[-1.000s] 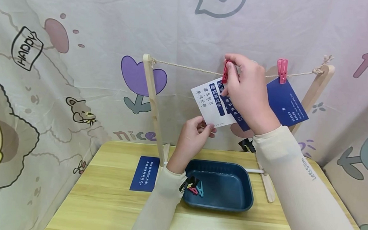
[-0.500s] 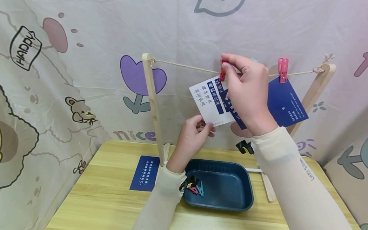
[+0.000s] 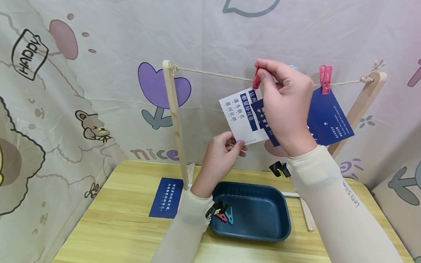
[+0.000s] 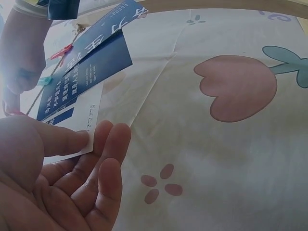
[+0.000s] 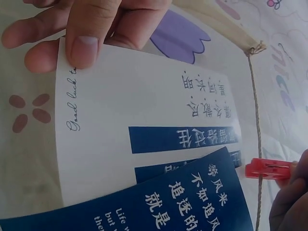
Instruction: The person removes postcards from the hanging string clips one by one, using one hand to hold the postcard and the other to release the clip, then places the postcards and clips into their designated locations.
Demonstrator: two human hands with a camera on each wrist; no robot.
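Observation:
My right hand (image 3: 288,104) pinches a red clothespin (image 3: 256,79) on the rope (image 3: 214,74). The clothespin's tip is at the top corner of a white card (image 3: 237,119) printed with dark blue bars; whether it grips the card is unclear. My left hand (image 3: 219,160) pinches that card's lower corner between thumb and fingers, as the left wrist view shows. A blue card (image 5: 192,192) overlaps the white one in front, partly hidden by my right hand in the head view. Farther right, another blue card (image 3: 332,119) hangs from a pink clothespin (image 3: 325,79).
Wooden posts (image 3: 175,121) hold the rope's ends. Below, a dark blue tub (image 3: 289,220) contains a few clothespins (image 3: 230,216), partly behind my left wrist. A blue card (image 3: 166,197) lies on the wooden table (image 3: 118,222) at left. A patterned cloth (image 3: 112,21) hangs behind.
My right hand and the red clothespin have shifted slightly upward, so the clothespin's tip overlaps the white card less. My left hand keeps its hold almost unmoved.

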